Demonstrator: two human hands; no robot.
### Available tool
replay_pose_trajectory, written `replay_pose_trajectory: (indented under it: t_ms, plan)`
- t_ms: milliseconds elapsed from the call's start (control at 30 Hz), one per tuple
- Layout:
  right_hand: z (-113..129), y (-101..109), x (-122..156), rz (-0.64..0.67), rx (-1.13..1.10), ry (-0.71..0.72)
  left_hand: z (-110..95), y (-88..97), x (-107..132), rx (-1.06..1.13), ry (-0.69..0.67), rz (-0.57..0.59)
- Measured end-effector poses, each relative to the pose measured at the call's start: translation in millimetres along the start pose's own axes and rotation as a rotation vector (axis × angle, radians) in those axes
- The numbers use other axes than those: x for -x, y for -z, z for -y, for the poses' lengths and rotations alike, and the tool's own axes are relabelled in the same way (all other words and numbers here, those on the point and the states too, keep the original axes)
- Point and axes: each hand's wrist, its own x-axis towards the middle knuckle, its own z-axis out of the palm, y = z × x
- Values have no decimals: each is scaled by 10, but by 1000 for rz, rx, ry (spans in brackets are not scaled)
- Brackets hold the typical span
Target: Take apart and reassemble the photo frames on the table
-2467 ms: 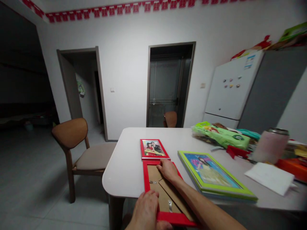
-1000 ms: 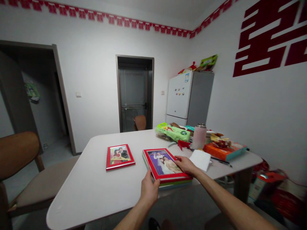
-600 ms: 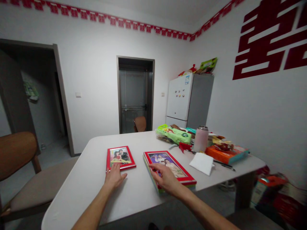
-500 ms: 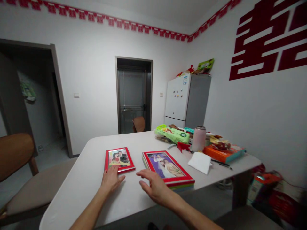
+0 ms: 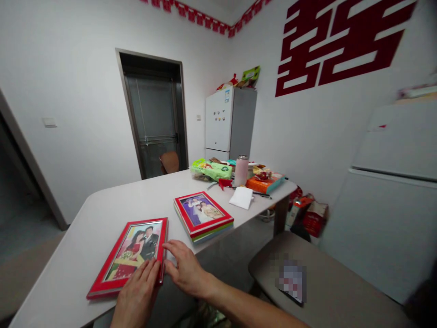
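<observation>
A red-bordered picture frame (image 5: 112,258) with a photo of a couple lies face up at the near table edge, its lower right corner apparently past it. My left hand (image 5: 136,289) grips its near side, fingers straight across the border; the thumb is hidden. My right hand (image 5: 187,269) is at the frame's right edge, fingertips touching the rim, thumb and fingers apart. Beyond it is a stack of frames (image 5: 218,218), the top one red with a wedding photo on purple, with green and blue edges showing below.
White table (image 5: 112,205) beneath. Toward its far end are a white folded paper (image 5: 241,197), a pink bottle (image 5: 241,171), a green package (image 5: 213,170) and an orange box (image 5: 261,184). To the right stands a chair (image 5: 269,255) with a blurred flat object (image 5: 292,282) on its seat.
The couple's frame has come nearer to me and turned. Both hands have moved with it to its near and right sides. My view has swung right.
</observation>
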Motion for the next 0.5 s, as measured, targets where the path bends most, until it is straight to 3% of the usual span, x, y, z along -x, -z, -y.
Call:
replay_pose_trajectory:
  t_ms: [67, 167, 333, 400, 500]
  plan:
    - [28, 10, -26, -42, -32, -17, -2, 85, -41, 26, 1, -86]
    - [116, -5, -119, -46, -63, -28, 2, 400, -57, 99, 79, -291]
    - [310, -161, -273, 88, -42, 96, 85, 959, -24, 313, 429, -520]
    - [367, -238, -298, 158, -42, 141, 176, 1025, 7, 417, 529, -578]
    - [409, -342, -287, 267, -30, 149, 321, 925, 76, 695, 597, -676]
